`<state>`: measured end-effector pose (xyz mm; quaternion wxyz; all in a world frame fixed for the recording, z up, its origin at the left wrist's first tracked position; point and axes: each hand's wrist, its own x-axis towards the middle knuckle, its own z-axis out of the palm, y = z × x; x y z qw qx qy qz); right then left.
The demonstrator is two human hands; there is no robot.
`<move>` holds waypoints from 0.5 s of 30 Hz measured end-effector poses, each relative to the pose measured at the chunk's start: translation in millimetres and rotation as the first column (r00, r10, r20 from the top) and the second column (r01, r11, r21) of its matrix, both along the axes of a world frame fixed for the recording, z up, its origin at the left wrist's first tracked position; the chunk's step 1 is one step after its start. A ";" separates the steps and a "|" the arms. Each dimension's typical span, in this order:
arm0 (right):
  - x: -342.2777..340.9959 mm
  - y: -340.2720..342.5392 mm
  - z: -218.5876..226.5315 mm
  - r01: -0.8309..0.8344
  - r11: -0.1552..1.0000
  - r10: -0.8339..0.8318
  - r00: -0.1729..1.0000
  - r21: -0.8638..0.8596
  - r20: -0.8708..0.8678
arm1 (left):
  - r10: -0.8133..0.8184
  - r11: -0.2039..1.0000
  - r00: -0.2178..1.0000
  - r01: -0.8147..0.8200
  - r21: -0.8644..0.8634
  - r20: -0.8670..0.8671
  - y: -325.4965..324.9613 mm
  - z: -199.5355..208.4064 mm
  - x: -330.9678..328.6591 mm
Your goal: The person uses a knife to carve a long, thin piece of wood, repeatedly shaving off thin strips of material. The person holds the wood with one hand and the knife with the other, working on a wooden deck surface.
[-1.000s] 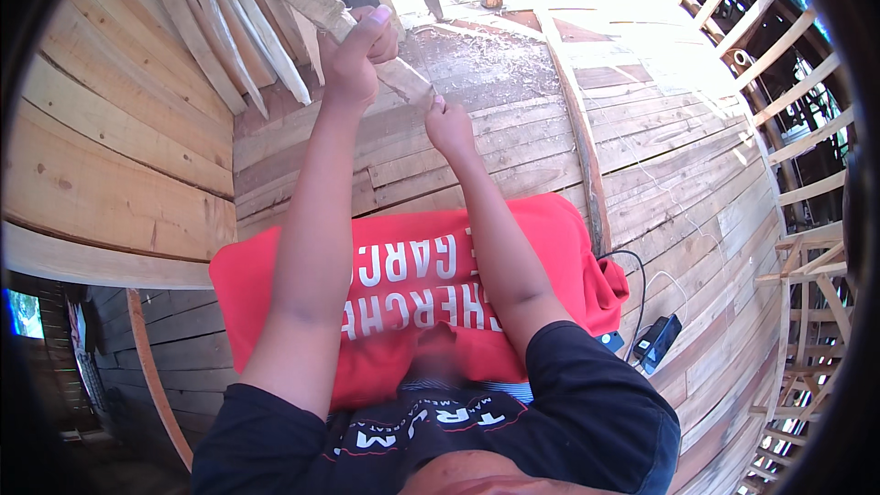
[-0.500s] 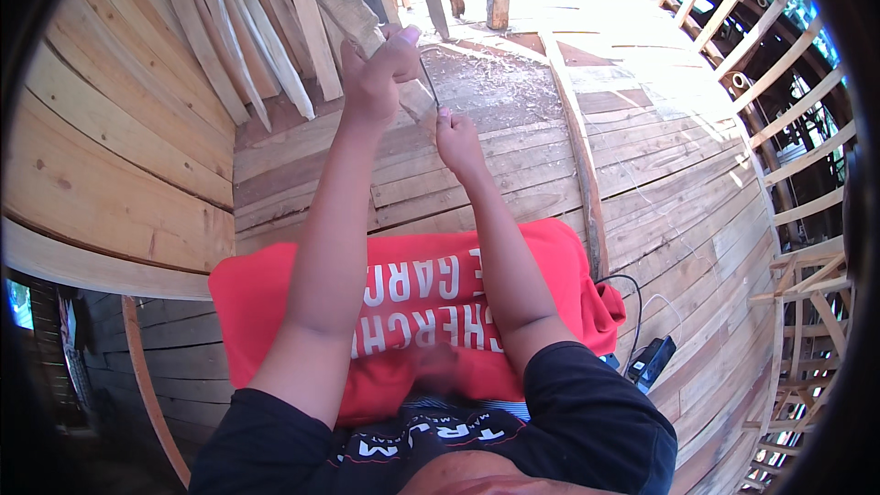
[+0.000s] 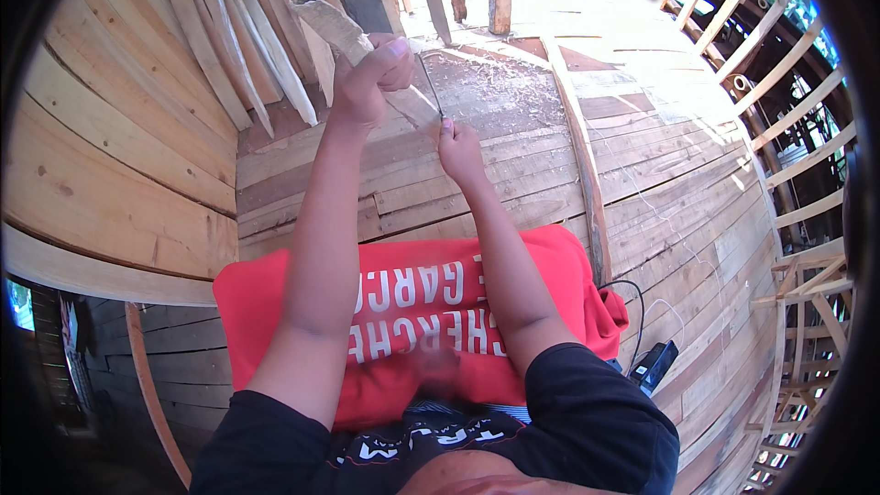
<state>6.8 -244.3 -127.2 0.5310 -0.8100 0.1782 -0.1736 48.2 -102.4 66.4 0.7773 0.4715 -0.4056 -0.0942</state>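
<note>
"Wooden piece (image 3: 330, 26): where do we find it?"

"Left of top centre in the frame, held up above the plank floor (image 3: 532, 165). We see its long axis run aslant, from a blunt end at the upper left down to the lower right, toward the right hand (image 3: 460, 148)."

"Which hand is nearer?"

"The left hand (image 3: 371, 82): its fingers wrap round the wooden piece partway along. The right hand sits lower and further right, just beside the lower end, curled round the near end of a thin dark blade (image 3: 431, 84)."

"And how does that blade lie?"

"Along the right side of the wooden piece, at a steeper slant, its far end up beside the left hand. Whether it touches the wood, we cannot tell."

"What do we meet further out?"

"Pale shavings (image 3: 513, 78) scattered at top centre; loose boards (image 3: 197, 32) leaning at the upper left; a red cloth (image 3: 257, 302) with white lettering below the forearms, at lower centre; a black box (image 3: 653, 364) with a cord (image 3: 639, 307) at lower right."

"Any containers?"

"None that we can make out; behind the slats (image 3: 807, 208) at the right edge, things are too unclear."
</note>
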 end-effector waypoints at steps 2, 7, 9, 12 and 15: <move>-3.9 6.3 4.3 0.029 1.000 -0.029 0.999 -0.012 -0.030 | -0.033 0.999 0.999 0.032 -0.021 -0.014 3.3 -4.7 5.6; -19.5 18.2 53.5 -0.016 0.998 0.011 0.996 -0.058 -0.087 | -0.098 0.995 0.995 0.098 0.012 0.013 12.1 -10.7 9.0; -13.4 8.2 16.9 -0.008 0.999 0.006 0.999 -0.036 -0.035 | -0.105 0.994 0.994 0.105 0.012 0.017 5.0 -7.2 7.4; -10.6 8.1 17.4 0.021 1.000 -0.023 0.996 -0.021 -0.084 | -0.041 0.999 0.999 0.041 0.024 0.010 2.3 -6.1 3.7; -24.6 18.4 52.8 -0.022 0.998 0.014 0.992 -0.064 -0.126 | -0.070 0.997 0.998 0.070 0.013 -0.006 9.0 -11.4 3.6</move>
